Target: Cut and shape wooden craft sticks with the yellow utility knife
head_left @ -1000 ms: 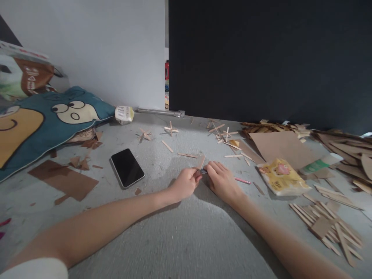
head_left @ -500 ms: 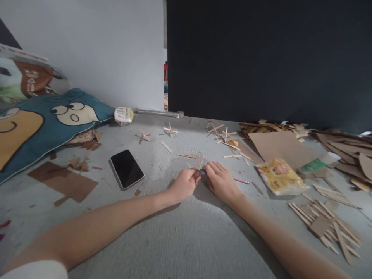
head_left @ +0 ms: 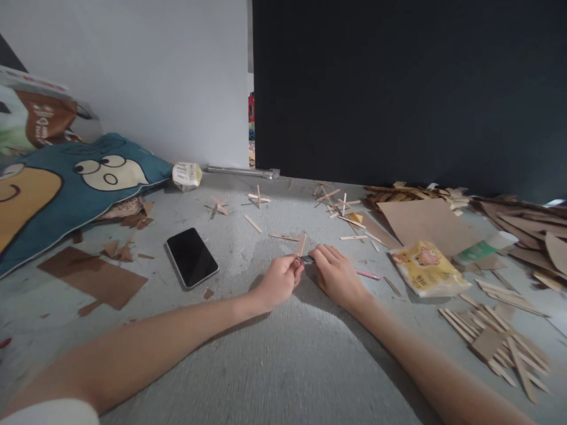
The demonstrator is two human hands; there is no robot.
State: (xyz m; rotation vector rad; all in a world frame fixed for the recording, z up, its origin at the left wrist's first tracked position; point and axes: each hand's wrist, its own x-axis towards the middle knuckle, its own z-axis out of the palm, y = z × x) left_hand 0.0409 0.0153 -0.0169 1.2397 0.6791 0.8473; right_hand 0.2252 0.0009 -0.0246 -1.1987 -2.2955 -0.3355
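Near the middle of the grey table, my left hand pinches a short wooden stick that points up and away. My right hand is closed around a small dark tool, whose tip meets the stick at my left fingertips. What kind of tool it is cannot be made out. A pink pencil lies just right of my right hand. Beyond both hands lie a flat stick and another loose stick. Small crossed-stick pieces stand farther back.
A black phone and brown cardboard lie left, near a blue cushion. On the right are a yellow packet, a glue tube, a cardboard sheet and a pile of sticks.
The stick in my left hand has tilted slightly, its top now a little farther left and nearer upright. My hands have otherwise barely moved; the view has shifted slightly.
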